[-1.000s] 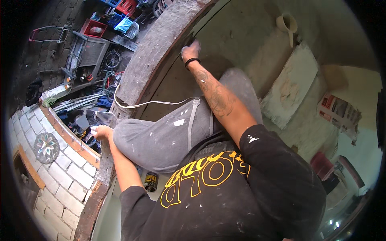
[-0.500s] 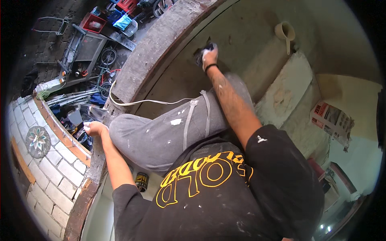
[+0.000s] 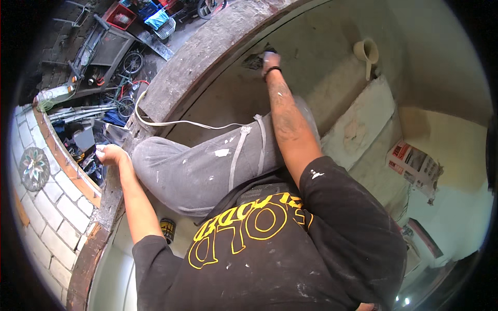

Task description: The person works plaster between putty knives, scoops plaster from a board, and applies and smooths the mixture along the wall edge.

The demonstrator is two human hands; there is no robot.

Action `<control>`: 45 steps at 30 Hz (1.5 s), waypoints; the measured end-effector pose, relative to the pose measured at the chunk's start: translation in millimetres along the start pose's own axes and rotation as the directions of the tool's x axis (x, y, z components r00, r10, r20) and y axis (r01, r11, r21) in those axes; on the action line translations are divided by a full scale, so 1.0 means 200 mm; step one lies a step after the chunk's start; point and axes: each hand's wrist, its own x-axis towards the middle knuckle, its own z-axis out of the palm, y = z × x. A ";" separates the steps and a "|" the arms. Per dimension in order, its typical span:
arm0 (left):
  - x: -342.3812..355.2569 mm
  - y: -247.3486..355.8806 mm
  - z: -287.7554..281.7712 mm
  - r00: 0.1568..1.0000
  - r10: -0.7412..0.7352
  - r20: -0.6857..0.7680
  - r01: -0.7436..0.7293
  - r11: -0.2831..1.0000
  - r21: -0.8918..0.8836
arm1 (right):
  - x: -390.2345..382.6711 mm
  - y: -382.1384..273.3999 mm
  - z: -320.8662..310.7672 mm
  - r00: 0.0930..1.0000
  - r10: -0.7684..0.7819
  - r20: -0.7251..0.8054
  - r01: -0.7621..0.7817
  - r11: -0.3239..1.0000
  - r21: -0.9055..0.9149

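Note:
My right hand (image 3: 271,62) reaches far forward to a greenish-grey plastered surface (image 3: 306,57). Its fingers close round something dark that mostly hides behind them. Beside them, a rough dark patch (image 3: 254,61) shows on that surface. My left hand (image 3: 110,154) hangs at the left, past my bent knee and near a wooden post (image 3: 112,192). White residue marks its curled fingers; whether they hold anything cannot be made out. Grey trousers (image 3: 181,176) with white splashes cover my leg, which lies between the two hands.
A thick wooden beam (image 3: 212,52) curves along the far left, and a white cable (image 3: 192,123) crosses to my leg. To the right are a cream dipper (image 3: 367,52), a pale ledge (image 3: 358,124) and a torn paper bag (image 3: 415,166). A dark can (image 3: 167,229) stands below my knee.
The fingers of my right hand have turned, and more of the dark patch beside them shows. My left hand has shifted outward to the left. The whole view has swung slightly.

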 end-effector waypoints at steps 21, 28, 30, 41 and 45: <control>-0.03 0.04 -0.02 0.994 0.063 -0.084 -0.068 0.996 -0.059 | -0.28 0.34 0.22 0.959 0.186 0.216 -0.254 0.900 0.353; -0.03 0.05 -0.03 0.995 0.094 -0.039 -0.097 0.992 -0.084 | -0.09 0.53 0.28 0.998 -0.027 0.063 0.016 0.986 0.165; -0.03 0.05 -0.03 0.998 0.057 -0.034 -0.060 0.995 -0.079 | -0.07 0.53 0.29 0.992 0.024 0.126 -0.041 0.990 0.138; -0.03 0.05 -0.04 1.000 0.008 -0.008 -0.008 0.997 -0.075 | -0.27 0.33 0.34 0.958 -0.070 0.279 0.020 0.984 0.176; -0.03 0.04 -0.03 1.000 0.025 -0.015 -0.026 0.996 -0.086 | -0.35 0.27 0.37 0.961 -0.164 0.223 0.132 0.980 0.151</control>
